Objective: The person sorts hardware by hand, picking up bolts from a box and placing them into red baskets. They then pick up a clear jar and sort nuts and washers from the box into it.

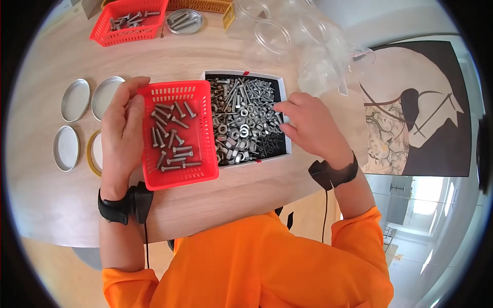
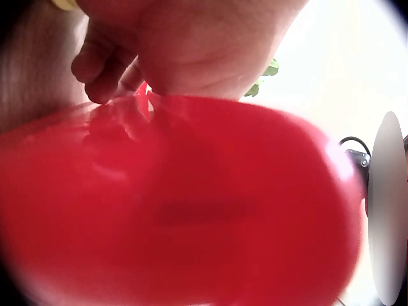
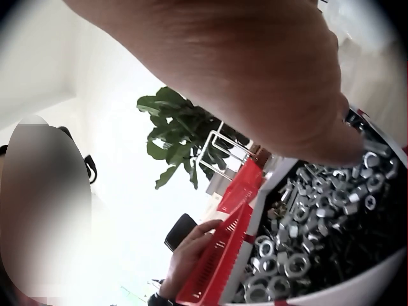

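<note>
My left hand (image 1: pixel 123 123) grips the left rim of a red plastic basket (image 1: pixel 205 149), its thumb over the edge. Several hex bolts (image 1: pixel 179 122) lie loose on the basket floor. In the left wrist view the basket's red side (image 2: pixel 191 204) fills most of the picture, below the left hand (image 2: pixel 197 44). My right hand (image 1: pixel 316 123) reaches over the right side of a white box (image 1: pixel 287 143), thumb and forefinger apart at the hardware. Screws, bolts, washers and nuts (image 3: pixel 299 264) are heaped inside the box. Part of the right fingertips is hidden in the right wrist view.
Round metal lids (image 1: pixel 76 100) lie on the left of the table. At the back stand another red basket of bolts (image 1: pixel 123 36) and a round tin holding bolts (image 1: pixel 185 30). Clear plastic jars (image 1: pixel 272 38) are behind the box; a horse picture (image 1: pixel 436 113) is at right.
</note>
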A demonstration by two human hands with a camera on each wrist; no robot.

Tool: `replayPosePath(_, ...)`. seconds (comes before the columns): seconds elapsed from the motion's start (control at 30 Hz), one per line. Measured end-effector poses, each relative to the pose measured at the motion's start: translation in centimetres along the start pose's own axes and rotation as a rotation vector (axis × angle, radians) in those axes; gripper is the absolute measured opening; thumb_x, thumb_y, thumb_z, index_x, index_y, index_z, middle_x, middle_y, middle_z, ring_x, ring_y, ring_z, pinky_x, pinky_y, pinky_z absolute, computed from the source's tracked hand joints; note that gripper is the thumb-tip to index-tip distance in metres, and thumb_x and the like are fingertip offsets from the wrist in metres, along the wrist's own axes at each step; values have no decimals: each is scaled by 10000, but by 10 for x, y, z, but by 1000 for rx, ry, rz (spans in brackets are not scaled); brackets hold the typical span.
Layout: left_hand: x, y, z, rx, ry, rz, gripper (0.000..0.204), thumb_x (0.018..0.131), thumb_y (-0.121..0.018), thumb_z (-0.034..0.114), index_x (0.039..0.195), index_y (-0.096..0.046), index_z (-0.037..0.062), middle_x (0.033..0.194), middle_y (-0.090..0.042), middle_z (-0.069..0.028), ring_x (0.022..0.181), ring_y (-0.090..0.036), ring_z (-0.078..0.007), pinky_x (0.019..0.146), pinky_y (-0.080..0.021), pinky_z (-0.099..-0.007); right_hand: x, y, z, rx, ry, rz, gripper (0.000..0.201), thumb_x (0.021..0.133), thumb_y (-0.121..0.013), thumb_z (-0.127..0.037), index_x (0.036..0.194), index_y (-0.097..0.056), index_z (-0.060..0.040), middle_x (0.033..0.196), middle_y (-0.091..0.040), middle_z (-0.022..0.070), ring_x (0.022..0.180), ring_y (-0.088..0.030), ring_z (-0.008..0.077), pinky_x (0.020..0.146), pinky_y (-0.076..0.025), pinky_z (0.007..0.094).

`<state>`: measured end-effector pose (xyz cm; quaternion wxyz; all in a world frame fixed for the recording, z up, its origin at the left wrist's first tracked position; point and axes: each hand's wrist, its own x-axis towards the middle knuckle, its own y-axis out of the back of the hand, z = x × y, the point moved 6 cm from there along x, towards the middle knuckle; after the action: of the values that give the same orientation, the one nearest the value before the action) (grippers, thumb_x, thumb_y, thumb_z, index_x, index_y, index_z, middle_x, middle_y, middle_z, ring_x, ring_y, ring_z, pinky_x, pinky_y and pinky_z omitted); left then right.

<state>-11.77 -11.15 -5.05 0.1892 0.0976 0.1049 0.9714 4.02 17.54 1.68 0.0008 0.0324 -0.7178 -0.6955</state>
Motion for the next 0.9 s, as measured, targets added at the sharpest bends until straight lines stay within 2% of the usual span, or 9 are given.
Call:
replayPosePath(0.13,2,-1,-1,-10,-22,-14,288,1076,-468,65,1298,-627,-27,1089,-671,-61,961,-595,-113,887,-483,-261,-3,-6,-6,-146,-45,-18,227,779,-771,-94,985,-677,-106,965,-616,47,1006,-616,291,826,-484,436)
replayPosePath(0.23,3,-2,1,-3,-28,-19,290,1078,-463,60,1302,-624,-28,1070,-656,-49,938,-574,-105,865,-473,-256,-8,-4,-4,-77,-55,47,212,773,-760,-80,949,-644,-101,947,-616,63,975,-622,308,820,-486,444)
replayPosePath(0.3,3,-1,-2,-6,-31,-18,290,1081,-459,62,1304,-623,-29,1063,-647,-43,936,-563,-101,860,-466,-253,-12,-2,1,64,-80,97,200,783,-757,-84,931,-623,-91,919,-620,77,943,-628,309,807,-491,442)
replayPosePath(0.4,2,0,-11,-61,70,-81,308,1096,-460,85,1347,-610,-13,1246,-631,-55,1137,-568,-119,1024,-430,-266,-12,6,-3,324,-176,159,198,811,-761,-98,935,-607,-79,883,-636,93,872,-648,300,763,-507,424)
replayPosePath(0.53,2,0,-8,-34,23,-62,299,1095,-464,83,1334,-615,-15,1213,-641,-59,1106,-574,-117,996,-443,-265,3,22,-42,741,-209,219,197,856,-774,-119,947,-607,-65,856,-652,93,780,-673,257,682,-524,369)
replayPosePath(0.63,3,-2,-4,-12,-17,-22,284,1084,-464,62,1305,-622,-21,1126,-653,-57,1018,-582,-109,924,-468,-260,21,19,-71,819,-5,384,155,902,-753,-119,990,-644,-54,865,-654,90,738,-672,211,649,-519,329)
replayPosePath(0.73,4,2,-8,2,-38,-23,285,1083,-464,64,1306,-622,-19,1129,-656,-59,1027,-587,-112,933,-470,-262,17,25,-55,956,-135,460,131,948,-722,-127,1031,-678,-35,864,-671,40,748,-652,125,656,-508,292)
replayPosePath(0.83,2,0,-5,-20,24,-49,293,1089,-467,77,1323,-616,-17,1176,-651,-65,1079,-585,-123,973,-459,-270,-8,22,-1,980,-412,495,144,984,-702,-145,1074,-708,-33,879,-689,-2,774,-615,52,670,-494,255)
replayPosePath(0.9,2,0,-9,-8,85,-78,311,1101,-468,98,1357,-605,-13,1274,-642,-77,1181,-580,-141,1049,-437,-285,-28,10,35,913,-398,616,141,999,-689,-155,1060,-719,-32,854,-678,-26,777,-584,25,671,-477,233)
